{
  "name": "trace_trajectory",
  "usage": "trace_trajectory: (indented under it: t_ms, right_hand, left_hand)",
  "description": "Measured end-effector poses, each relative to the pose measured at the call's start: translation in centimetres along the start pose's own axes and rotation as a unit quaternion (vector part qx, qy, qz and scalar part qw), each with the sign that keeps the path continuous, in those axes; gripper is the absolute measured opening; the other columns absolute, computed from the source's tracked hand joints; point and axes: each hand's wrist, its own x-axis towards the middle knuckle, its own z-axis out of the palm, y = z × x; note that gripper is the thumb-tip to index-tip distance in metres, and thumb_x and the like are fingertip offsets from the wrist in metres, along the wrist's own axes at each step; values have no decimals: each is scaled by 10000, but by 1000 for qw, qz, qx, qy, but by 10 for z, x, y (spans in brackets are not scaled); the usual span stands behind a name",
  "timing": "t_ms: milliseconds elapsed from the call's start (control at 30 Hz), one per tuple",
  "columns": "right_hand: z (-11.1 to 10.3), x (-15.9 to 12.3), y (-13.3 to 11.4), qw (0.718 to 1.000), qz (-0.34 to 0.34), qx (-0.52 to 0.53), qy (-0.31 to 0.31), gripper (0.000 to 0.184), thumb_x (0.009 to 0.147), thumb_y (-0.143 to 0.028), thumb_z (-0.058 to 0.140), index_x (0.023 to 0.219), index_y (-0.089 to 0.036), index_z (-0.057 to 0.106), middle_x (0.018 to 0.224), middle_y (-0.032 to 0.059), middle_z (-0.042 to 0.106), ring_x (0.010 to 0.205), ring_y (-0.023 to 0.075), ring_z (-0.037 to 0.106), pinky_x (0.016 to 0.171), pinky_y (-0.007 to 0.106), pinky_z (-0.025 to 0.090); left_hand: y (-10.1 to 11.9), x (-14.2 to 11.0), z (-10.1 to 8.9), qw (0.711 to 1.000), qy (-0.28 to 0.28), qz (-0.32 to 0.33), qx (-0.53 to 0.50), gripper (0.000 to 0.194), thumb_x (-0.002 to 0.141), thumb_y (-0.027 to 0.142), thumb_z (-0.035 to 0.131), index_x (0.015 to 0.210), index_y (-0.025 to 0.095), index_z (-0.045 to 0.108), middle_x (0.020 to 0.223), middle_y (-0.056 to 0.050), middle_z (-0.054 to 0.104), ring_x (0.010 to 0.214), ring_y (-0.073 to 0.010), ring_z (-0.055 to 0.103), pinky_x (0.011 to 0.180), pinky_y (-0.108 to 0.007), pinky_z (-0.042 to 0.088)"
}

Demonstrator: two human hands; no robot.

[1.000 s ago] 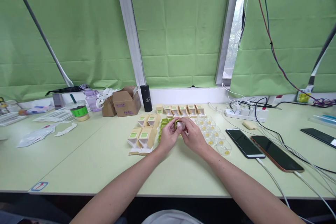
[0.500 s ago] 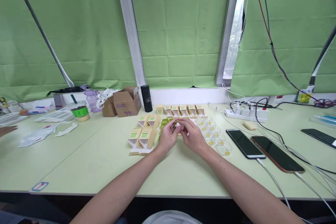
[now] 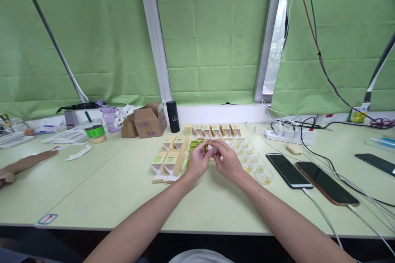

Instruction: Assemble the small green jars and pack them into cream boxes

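Tabletop [image 3: 108,201], pale green and flat, bears everything here. Toward its back stand a brown cardboard box [image 3: 152,126] with raised flaps and a black cylindrical bottle [image 3: 173,117]. Nearer the middle, the left hand [image 3: 198,158] and right hand [image 3: 226,159] meet. Open cream cardboard cartons [image 3: 170,160] with light-green squares stand left of them; clear plastic cups [image 3: 253,158] with yellow centres lie to the right, and olive-green cups [image 3: 194,144] show partly behind the left hand. Smallest is a rounded white piece [image 3: 213,148] with a yellow-green edge, pinched between both hands' thumbs and fingertips. Fine two-handed handling seems in hand; the next move probably calls for one steady grip while the other hand adjusts.
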Motion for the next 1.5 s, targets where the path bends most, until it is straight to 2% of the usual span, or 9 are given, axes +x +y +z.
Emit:
trace_trajectory:
  t_ms: [267,433,567,667,833,900,1033,1233,1500]
  right_hand:
    - [-4,2,-5,998,67,11,13,545,880,-69,561,1401,-225,531,1127,103,703,805,213,669,776,404,612]
    - [-6,4,-4,994,107,2,6,478,867,-99,577,1326,-232,580,998,64,708,775,217,652,742,373,564]
    - [-7,6,-4,991,134,13,13,442,854,-135,616,1284,-234,599,1048,66,730,760,204,641,739,370,550]
    - [-9,8,-3,986,156,48,28,438,844,-163,645,1274,-238,598,1121,76,747,741,188,628,696,347,541]
    - [-10,13,0,969,203,133,54,439,841,-280,736,1255,-238,596,1156,85,758,672,153,590,620,304,507]
    - [-10,14,2,957,225,173,57,448,837,-334,763,1240,-234,595,1078,67,762,632,137,556,600,287,481]
    - [-9,17,4,927,267,257,60,480,818,-445,793,1194,-223,595,958,50,749,627,136,550,573,264,452]
    - [-12,20,3,887,321,326,61,569,750,-585,835,1128,-218,619,795,18,722,630,152,587,546,244,420]
    - [-12,22,-2,858,364,359,60,612,680,-682,864,993,-206,641,569,-55,589,441,93,394,441,236,278]
  left_hand:
    - [-4,2,-2,999,-3,-31,-41,784,772,502,913,1409,124,656,1409,-220,696,1254,-318,711,1078,-438,583]
    - [-5,3,-4,997,-10,-45,-57,827,759,485,928,1437,119,631,1429,-231,679,1301,-329,686,1093,-433,575]
    - [2,2,-5,996,-26,-52,-66,869,781,447,918,1502,116,563,1437,-234,669,1286,-329,693,1065,-437,594]
    - [7,1,-8,996,-30,-53,-66,846,802,444,897,1504,127,547,1474,-245,633,1172,-316,745,903,-382,658]
    - [11,4,-17,999,24,-33,6,630,880,496,797,1365,142,607,1318,-213,724,721,-166,760,573,-236,590]
    - [12,5,-19,998,47,-14,42,536,898,463,777,1298,143,621,1217,-182,763,730,-164,754,604,-242,588]
    - [16,6,-19,991,62,39,114,426,916,339,750,1284,164,626,1124,-149,781,1041,-254,757,796,-319,610]
    - [19,3,-19,963,54,126,231,436,907,205,722,1336,232,650,1208,-106,757,1087,-250,697,1011,-410,532]
    - [18,2,-23,893,-5,228,387,484,948,145,647,1406,297,611,1441,-96,624,1380,-309,506,1191,-538,425]
